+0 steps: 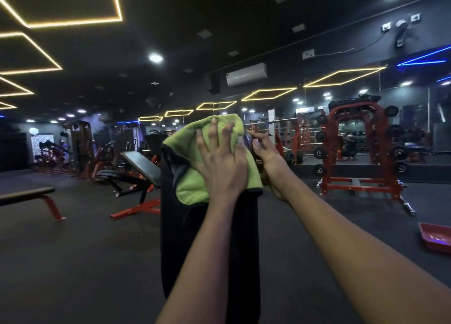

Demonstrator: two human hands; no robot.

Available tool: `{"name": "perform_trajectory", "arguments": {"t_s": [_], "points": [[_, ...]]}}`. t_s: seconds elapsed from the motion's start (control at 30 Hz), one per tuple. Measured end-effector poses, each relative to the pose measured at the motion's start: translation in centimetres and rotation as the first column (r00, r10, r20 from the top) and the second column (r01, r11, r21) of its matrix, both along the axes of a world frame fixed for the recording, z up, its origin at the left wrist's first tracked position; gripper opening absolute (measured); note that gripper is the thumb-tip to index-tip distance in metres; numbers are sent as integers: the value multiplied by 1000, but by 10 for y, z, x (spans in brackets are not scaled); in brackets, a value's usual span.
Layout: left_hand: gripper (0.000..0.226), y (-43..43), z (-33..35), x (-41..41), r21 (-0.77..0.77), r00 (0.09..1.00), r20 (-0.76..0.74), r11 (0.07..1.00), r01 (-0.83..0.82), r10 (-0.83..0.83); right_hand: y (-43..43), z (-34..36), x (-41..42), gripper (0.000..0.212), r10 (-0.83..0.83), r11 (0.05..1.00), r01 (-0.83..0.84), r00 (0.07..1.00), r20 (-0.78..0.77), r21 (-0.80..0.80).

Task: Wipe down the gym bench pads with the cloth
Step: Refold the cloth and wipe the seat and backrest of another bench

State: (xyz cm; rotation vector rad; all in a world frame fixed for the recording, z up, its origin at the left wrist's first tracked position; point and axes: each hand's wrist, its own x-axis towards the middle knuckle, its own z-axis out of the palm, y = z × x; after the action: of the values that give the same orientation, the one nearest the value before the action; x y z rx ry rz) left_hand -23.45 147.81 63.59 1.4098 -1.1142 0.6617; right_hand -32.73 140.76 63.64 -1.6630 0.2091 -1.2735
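Observation:
A tall black bench pad [180,238] stands upright in front of me in the head view. A lime-green cloth [191,189] is draped over its top. My left hand [220,167] presses flat on the cloth with its fingers spread and pointing up. My right hand [267,157] grips the pad's upper right edge beside the cloth, fingers curled over the rim. The cloth and my hands hide the top of the pad.
A flat bench [29,194] with red legs stands at the left. An incline bench [140,163] on a red frame is behind the pad. A red weight rack [356,148] stands at the right by the mirror wall. A red tray [436,240] lies on the dark floor.

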Motion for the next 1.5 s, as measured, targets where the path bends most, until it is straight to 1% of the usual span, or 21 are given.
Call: {"name": "perform_trajectory", "arguments": {"t_s": [0.03,0.1,0.2,0.27,0.33,0.4,0.47,0.53,0.6,0.63,0.7,0.77,0.83,0.9,1.03,1.13,1.2,1.33,1.37,1.43,1.5], "points": [[40,-2,9,13,4,999,-33,1000,-7,7,0,1,0,26,0,1000,0,1000,-14,2],[45,-4,27,49,24,983,-181,1000,-10,14,2,-1,-1,28,-20,1000,21,999,-30,6],[51,2,43,102,52,910,-415,998,25,-1,4,-2,-1,30,-29,1000,29,999,-14,-6],[50,5,37,103,33,890,-456,999,5,11,3,-4,1,31,-49,999,49,999,-8,-23],[46,5,22,68,-10,928,-372,1000,-21,16,2,-4,2,30,-55,998,55,998,1,-29],[43,8,-1,22,-53,985,-173,998,-15,6,0,-5,4,30,-62,998,62,998,10,-31],[41,11,-20,-4,-44,998,11,997,65,-64,-2,-5,6,29,-58,998,59,998,25,-34],[42,12,-21,8,-16,987,108,992,121,-119,-5,-7,12,28,-48,999,49,997,65,-12],[43,9,-10,36,-1,989,139,998,61,-60,-6,-7,13,27,-59,998,60,996,67,-12],[44,6,-1,51,1,995,96,999,34,-34,-8,-8,14,27,-73,997,74,996,50,-23],[50,-2,15,83,-3,996,-91,1000,19,-19,-11,-8,12,28,-101,994,102,995,21,-35],[53,-3,25,114,-10,951,-308,999,33,-35,-11,-8,12,29,-105,994,105,994,19,-28],[54,2,24,130,-19,880,-472,999,42,-46,-8,-9,14,31,-113,993,114,993,36,-33],[52,7,6,122,-46,860,-510,999,6,-29,-3,-12,20,34,-124,992,127,989,85,-26],[45,14,-66,70,-96,914,-406,994,-54,11,11,-17,33,37,-199,980,198,959,203,28],[47,30,-115,46,-52,945,-325,998,-40,21,19,-18,40,36,-268,963,257,925,268,76],[48,37,-123,47,-27,964,-266,1000,-16,8,20,-18,41,37,-299,954,285,913,278,91],[43,32,-60,64,-16,969,-247,1000,13,-17,16,-19,41,36,-275,961,263,920,280,83],[42,31,-39,61,0,979,-199,999,38,-38,16,-19,40,36,-259,966,246,926,274,83],[41,29,-9,48,40,998,-21,997,60,-59,10,-20,36,34,-213,977,203,945,250,67],[46,26,-6,43,79,995,97,997,19,-26,3,-20,30,32,-138,990,129,966,221,52]]}}
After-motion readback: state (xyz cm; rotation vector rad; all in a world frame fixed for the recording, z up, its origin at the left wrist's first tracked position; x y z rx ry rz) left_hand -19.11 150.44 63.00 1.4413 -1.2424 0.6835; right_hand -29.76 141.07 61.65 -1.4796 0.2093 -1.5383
